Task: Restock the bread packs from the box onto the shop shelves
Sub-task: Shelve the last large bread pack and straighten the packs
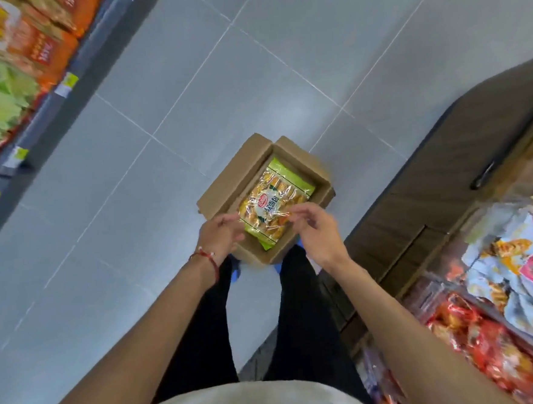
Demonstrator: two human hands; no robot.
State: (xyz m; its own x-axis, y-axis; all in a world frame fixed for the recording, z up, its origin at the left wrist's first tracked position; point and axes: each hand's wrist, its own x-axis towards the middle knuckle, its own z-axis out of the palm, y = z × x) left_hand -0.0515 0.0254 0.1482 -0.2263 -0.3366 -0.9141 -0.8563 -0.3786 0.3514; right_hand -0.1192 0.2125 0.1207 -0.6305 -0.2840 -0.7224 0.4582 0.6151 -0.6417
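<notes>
View: head camera, looking steeply down.
Box (226,181): brown cardboard, flaps open, standing on the grey tiled floor (250,76). It is the reference for every entry below.
Bread pack (276,201): inside the box, lying flat and skewed to its walls. Clear wrap with green ends, a red logo, golden pieces showing through.
Left hand (221,233): over the box's near-left corner, fingers curled toward the pack's left edge. The fingertips are blurred, so I cannot tell whether it grasps the pack or is only near it.
Right hand (316,230): over the box's near-right side, fingers loosely bent, tips overlapping the pack's near-right edge. Contact or grasp cannot be told.
Bracelet (208,261): red cord on the left wrist, just on the near side of the box.
Legs (298,310): black trousers, directly on the near side of the box. Blue shoes (236,271) sit right at its near wall.
Shelf (48,122): well to the left of the box, stocked with orange and green packs, with yellow price tags (69,84) along its edge.
Cabinet (446,173): dark wood, right of the box, with a dark handle (481,175).
Display (502,295): right of the box and nearer the camera, heaped with red, white and orange packets.
</notes>
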